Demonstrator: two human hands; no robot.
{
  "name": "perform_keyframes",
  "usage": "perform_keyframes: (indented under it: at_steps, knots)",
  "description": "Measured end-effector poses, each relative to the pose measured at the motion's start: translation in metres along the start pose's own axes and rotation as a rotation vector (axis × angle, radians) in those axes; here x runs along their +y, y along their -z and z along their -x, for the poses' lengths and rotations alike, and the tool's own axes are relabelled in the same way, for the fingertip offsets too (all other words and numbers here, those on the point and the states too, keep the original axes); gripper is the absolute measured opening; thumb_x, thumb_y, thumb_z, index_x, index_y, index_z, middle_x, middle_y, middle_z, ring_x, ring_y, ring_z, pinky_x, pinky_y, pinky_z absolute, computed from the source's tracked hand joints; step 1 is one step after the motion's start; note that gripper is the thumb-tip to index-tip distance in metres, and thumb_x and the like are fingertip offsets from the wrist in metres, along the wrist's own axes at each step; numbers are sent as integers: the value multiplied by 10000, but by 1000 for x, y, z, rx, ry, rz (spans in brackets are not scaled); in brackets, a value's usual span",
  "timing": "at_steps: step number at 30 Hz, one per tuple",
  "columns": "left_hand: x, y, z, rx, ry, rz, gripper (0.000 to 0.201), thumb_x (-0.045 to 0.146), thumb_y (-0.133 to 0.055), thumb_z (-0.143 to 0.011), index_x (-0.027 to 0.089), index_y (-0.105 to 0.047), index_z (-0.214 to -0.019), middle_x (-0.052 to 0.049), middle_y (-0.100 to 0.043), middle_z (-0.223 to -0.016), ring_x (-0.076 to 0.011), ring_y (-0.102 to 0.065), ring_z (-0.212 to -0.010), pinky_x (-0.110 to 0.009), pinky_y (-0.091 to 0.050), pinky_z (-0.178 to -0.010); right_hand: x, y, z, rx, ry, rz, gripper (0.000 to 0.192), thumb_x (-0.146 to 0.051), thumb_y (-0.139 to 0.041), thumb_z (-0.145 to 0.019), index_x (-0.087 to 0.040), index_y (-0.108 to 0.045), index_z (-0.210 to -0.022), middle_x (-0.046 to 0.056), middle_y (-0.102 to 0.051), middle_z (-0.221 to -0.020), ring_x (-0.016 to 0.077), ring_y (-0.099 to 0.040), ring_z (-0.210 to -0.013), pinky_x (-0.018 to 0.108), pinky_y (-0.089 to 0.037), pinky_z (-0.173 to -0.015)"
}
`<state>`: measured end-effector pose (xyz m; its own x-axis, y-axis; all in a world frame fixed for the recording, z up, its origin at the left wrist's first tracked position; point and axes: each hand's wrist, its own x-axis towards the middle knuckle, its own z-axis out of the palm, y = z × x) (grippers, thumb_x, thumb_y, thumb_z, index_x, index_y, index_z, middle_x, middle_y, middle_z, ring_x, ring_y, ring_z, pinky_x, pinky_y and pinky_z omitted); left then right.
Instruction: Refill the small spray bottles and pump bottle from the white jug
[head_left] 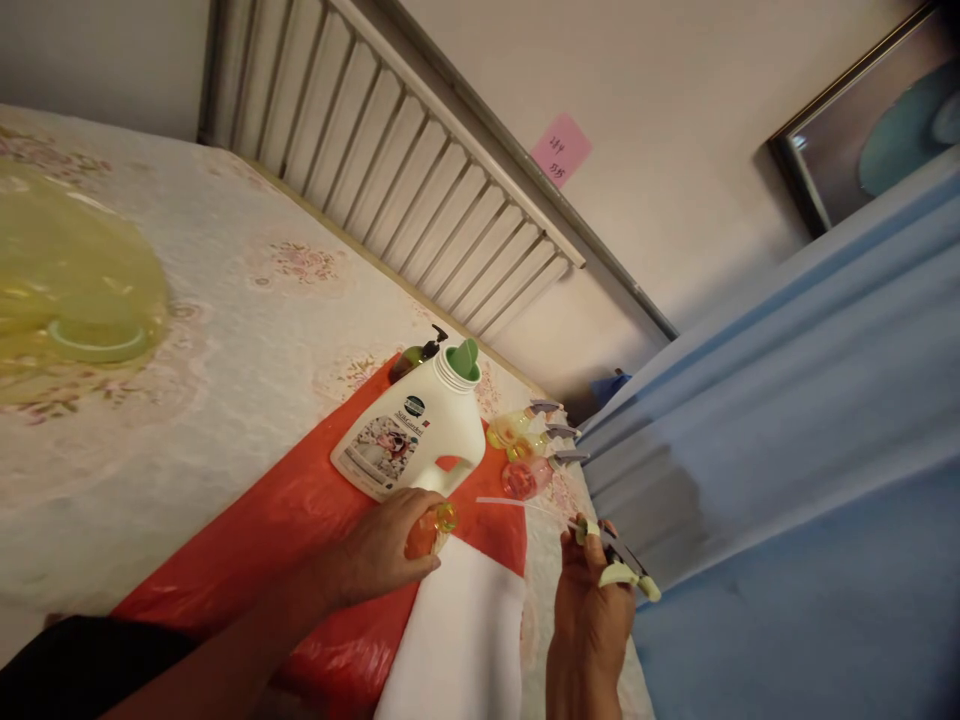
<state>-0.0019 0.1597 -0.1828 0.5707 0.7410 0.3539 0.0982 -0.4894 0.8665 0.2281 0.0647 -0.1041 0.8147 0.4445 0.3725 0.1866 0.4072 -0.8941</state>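
Observation:
My left hand (386, 545) is wrapped round a small clear spray bottle (427, 532) with a yellowish open neck, low over the red plastic sheet (337, 500). My right hand (592, 605) holds a trigger spray head (626, 565), pale yellow and grey, apart from the bottle. Its thin dip tube (517, 502) points left, toward the bottles. Just beyond my left hand stands a large white detergent jug (416, 430), without a cap, its green pouring spout showing. A white cloth (457, 635) lies on the red sheet between my hands.
Several small spray bottles (525, 475) stand at the right by the blue curtain (750, 430). A dark pump bottle (412, 360) is behind the jug. On the left sits a translucent yellow container (82, 290) on the floral tablecloth (247, 350). A radiator (397, 150) lines the wall.

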Motion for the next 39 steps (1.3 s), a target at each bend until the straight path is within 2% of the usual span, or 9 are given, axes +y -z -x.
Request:
perform_keyframes:
  at_steps: [4, 7, 9, 13, 18, 27, 33, 36, 39]
  knots:
    - [2, 3, -1, 11, 9, 12, 505, 167, -658, -696, 223, -544, -1185, -72, -631, -1214, -276, -575, -1161, -419, -460, -1019, 9, 12, -13, 66, 59, 218, 435, -302, -747, -772, -216, -595, -1170, 19, -680, -927, 166, -690, -752, 299, -565, -673]
    - [3, 5, -1, 13, 13, 13, 509, 160, -653, -690, 227, -547, -1183, -66, -636, -1207, -274, -582, -1149, -418, -466, -1013, 13, 11, -17, 15, 205, 511, 550, -345, -731, -770, -202, -568, -1276, 56, -677, -1030, 193, -678, -820, 320, -547, -721]
    - [1, 4, -1, 21, 8, 12, 514, 159, -653, -690, 225, -543, -1187, -67, -634, -1202, -271, -582, -1148, -419, -460, -1019, 20, 8, -19, -114, 320, 666, 558, -328, -689, -780, -193, -558, -1305, 81, -673, -1087, 218, -660, -900, 345, -532, -784]
    - [-3, 2, 0, 29, -3, 34, 533, 180, -664, -700, 233, -529, -1213, -71, -619, -1226, -272, -568, -1168, -421, -449, -1033, 46, 5, -21, -521, 550, 913, 552, -146, -525, -771, -208, -567, -1318, 95, -656, -1069, 237, -604, -942, 383, -507, -825]
    - [-1, 4, 1, 10, 19, 44, 543, 173, -659, -703, 236, -526, -1225, -74, -605, -1254, -276, -551, -1193, -429, -436, -1046, 85, 3, -18, -808, 626, 1162, 634, -7, -442, -730, -250, -594, -1295, 86, -645, -1000, 240, -556, -926, 374, -480, -822]
    - [-3, 5, 1, -4, 8, 42, 549, 166, -656, -709, 246, -518, -1234, -61, -610, -1235, -263, -556, -1181, -418, -430, -1044, 109, -15, -4, -915, 536, 1127, 570, -15, -522, -713, -237, -664, -1219, 76, -668, -926, 244, -567, -866, 363, -469, -797]
    - [-6, 3, 2, 2, -15, 45, 573, 168, -666, -705, 262, -513, -1249, -54, -607, -1245, -267, -553, -1182, -418, -434, -1039, 100, -23, -6, -844, 419, 983, 487, -121, -523, -793, -186, -603, -1269, 115, -687, -1124, 251, -629, -1014, 427, -512, -889]
    - [-5, 3, 2, 9, -17, 57, 539, 178, -661, -722, 253, -526, -1239, -45, -616, -1228, -269, -558, -1170, -407, -443, -1028, 85, -36, -7, -784, 199, 749, 456, -215, -571, -839, -167, -565, -1293, 123, -699, -1138, 232, -666, -1029, 407, -545, -882]
    - [-6, 2, 2, 15, -26, 61, 537, 173, -668, -707, 247, -535, -1222, -45, -622, -1207, -271, -565, -1147, -408, -452, -1013, 67, -56, -4, -754, -68, 405, 512, -278, -689, -783, -173, -576, -1271, 113, -710, -1143, 235, -666, -1071, 411, -529, -936]
